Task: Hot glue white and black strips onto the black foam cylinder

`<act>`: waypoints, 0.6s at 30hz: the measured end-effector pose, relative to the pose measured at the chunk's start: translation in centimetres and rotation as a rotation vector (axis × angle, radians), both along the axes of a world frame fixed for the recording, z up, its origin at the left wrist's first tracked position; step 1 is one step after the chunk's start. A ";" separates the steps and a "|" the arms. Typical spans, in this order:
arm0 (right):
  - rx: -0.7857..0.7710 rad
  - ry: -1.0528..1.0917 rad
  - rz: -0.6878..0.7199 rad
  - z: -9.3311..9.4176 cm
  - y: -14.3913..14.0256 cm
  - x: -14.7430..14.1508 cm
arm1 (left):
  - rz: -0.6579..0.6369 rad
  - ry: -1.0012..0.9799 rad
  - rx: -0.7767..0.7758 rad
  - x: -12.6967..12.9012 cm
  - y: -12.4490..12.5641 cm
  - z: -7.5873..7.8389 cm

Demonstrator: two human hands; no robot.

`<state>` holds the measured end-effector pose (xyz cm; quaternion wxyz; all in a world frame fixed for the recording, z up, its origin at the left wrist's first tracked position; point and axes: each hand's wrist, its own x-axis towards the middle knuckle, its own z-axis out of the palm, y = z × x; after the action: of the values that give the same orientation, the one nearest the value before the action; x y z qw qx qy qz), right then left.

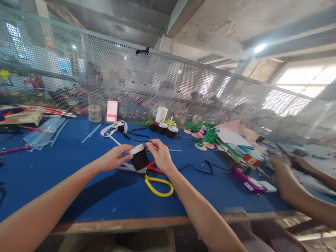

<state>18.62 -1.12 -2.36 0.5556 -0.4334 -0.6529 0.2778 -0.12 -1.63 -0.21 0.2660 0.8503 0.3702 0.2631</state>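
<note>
My left hand [118,155] grips the white-rimmed side of a small black cup [140,160], which is tilted above the blue table. At the cup's other side, my right hand [159,154] is closed, thumb and fingers pinched together by the rim. A thin dark strand runs left from these fingertips; what exactly they pinch is too small to tell. Scissors [159,187] with one yellow and one red handle lie just under the cup. Farther back stand similar little black buckets [172,131] with white rims and thin handles, beside a white roll [161,114].
Clear glue sticks [44,131] are piled at left, near a glass jar [95,112]. Green craft figures [208,134] on pink bases and coloured sheets stand at right. A purple power bank [248,181] trails a black cable. Another person's arm [294,185] reaches over the table's right.
</note>
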 end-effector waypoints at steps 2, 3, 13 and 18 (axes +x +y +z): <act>-0.014 0.006 0.002 -0.1 0.1 0.0 | -0.013 -0.012 -0.009 0.0 0.0 0.0; -0.024 0.008 0.003 -0.1 0.1 -0.1 | -0.024 -0.018 -0.013 0.1 0.0 0.0; -0.076 0.051 0.035 -0.4 0.1 -0.3 | -0.047 -0.070 -0.050 0.1 -0.2 0.3; -0.141 0.081 0.049 -0.2 -0.2 -0.4 | -0.072 -0.073 -0.073 0.1 -0.3 0.4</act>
<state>18.22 -1.27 -2.56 0.5428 -0.4435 -0.6192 0.3540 -0.05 -1.94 0.19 0.3194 0.8427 0.3387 0.2704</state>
